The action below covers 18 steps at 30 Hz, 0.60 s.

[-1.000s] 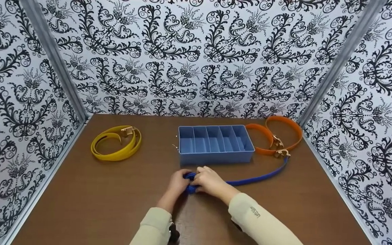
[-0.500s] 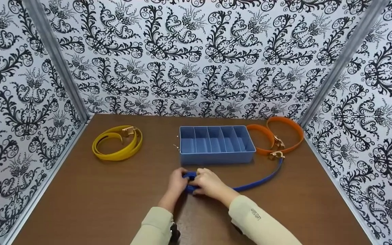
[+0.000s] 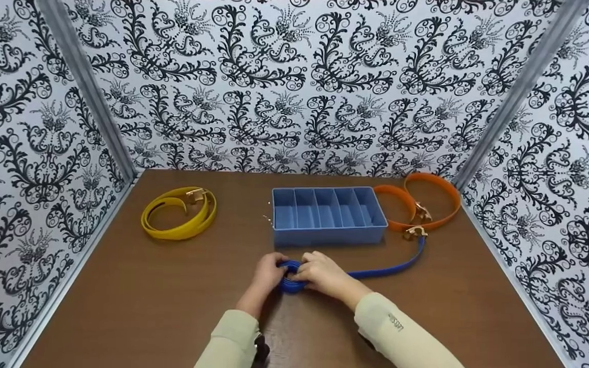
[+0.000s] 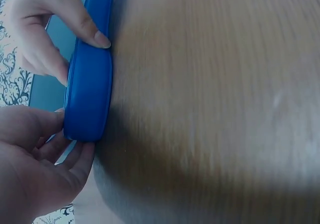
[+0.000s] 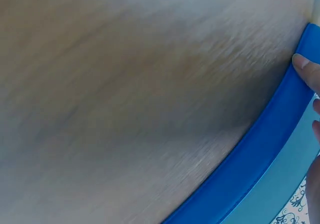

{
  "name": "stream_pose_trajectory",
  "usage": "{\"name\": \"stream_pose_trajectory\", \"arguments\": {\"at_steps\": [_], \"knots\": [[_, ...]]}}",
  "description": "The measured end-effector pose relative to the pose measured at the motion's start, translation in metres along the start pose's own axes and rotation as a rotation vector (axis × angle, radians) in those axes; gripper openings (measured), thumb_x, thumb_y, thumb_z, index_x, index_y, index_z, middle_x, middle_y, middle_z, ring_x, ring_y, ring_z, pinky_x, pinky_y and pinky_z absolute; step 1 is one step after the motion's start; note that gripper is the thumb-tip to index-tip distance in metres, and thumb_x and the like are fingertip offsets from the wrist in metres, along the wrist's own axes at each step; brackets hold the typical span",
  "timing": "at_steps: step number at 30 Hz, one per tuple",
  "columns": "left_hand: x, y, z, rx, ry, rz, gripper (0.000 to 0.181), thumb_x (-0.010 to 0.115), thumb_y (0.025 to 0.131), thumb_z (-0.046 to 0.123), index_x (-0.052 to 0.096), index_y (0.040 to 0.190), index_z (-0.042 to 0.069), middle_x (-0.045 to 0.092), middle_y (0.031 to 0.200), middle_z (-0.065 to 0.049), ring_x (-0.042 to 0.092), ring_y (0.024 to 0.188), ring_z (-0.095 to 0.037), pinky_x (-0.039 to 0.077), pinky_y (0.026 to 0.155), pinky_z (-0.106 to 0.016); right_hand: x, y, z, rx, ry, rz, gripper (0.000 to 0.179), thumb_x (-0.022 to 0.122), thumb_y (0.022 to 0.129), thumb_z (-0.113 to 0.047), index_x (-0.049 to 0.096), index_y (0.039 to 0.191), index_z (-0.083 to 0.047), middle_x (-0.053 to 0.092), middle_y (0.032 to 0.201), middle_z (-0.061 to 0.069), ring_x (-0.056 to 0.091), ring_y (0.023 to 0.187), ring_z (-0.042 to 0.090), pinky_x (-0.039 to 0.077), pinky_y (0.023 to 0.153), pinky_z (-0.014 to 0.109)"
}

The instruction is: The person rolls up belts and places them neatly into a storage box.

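Observation:
A blue belt (image 3: 292,288) stands on its edge on the table, partly rolled into a tight coil. My left hand (image 3: 268,273) holds the coil's left side, thumb at the inner turns and fingers outside, as the left wrist view also shows. My right hand (image 3: 327,277) pinches the coil's right side, its thumb (image 4: 101,40) against the outer turn. From there the loose strap (image 5: 250,149) curves right to a gold buckle (image 3: 416,232), close to the orange belt. The coil's inner end is partly hidden by fingers.
Behind the hands sits a blue-grey box (image 3: 330,236) with several compartments. An orange belt (image 3: 453,207) lies in loops at its right, a coiled yellow belt (image 3: 174,234) at the far left. Patterned walls enclose the brown table (image 3: 146,296).
The blue belt's buckle end has slid left toward the box. My right hand has shifted slightly right along the coil, while my left hand keeps its hold.

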<state>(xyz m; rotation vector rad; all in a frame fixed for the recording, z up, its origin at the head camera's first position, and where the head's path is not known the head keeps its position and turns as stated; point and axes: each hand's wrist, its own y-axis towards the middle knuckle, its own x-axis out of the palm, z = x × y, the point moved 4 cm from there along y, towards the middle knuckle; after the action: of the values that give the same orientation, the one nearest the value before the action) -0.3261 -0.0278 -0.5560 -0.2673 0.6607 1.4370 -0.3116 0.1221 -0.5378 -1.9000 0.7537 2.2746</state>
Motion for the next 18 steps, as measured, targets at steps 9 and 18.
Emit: {"name": "stream_pose_trajectory", "arguments": {"at_steps": [9, 18], "knots": [[0.004, -0.003, 0.001, -0.129, 0.066, 0.072, 0.029, 0.069, 0.079, -0.007, 0.069, 0.108, -0.004, 0.069, 0.103, -0.018, 0.064, 0.099, -0.035, 0.051, 0.086, -0.045, 0.002, 0.018, -0.010, 0.116, -0.030, -0.055, 0.023, 0.085, 0.066, -0.027, 0.077, 0.087, -0.022, 0.069, 0.075, -0.010, 0.044, 0.070, 0.015, 0.033, 0.063, 0.029], [0.004, -0.003, 0.004, -0.175, 0.198, 0.093, 0.017, 0.072, 0.082, -0.001, 0.069, 0.099, -0.001, 0.068, 0.095, -0.014, 0.064, 0.092, -0.033, 0.051, 0.081, -0.044, 0.009, 0.016, -0.014, 0.169, -0.027, -0.032, 0.023, 0.085, 0.068, -0.032, 0.075, 0.085, -0.020, 0.069, 0.078, -0.011, 0.045, 0.073, 0.016, 0.034, 0.065, 0.030]]}}
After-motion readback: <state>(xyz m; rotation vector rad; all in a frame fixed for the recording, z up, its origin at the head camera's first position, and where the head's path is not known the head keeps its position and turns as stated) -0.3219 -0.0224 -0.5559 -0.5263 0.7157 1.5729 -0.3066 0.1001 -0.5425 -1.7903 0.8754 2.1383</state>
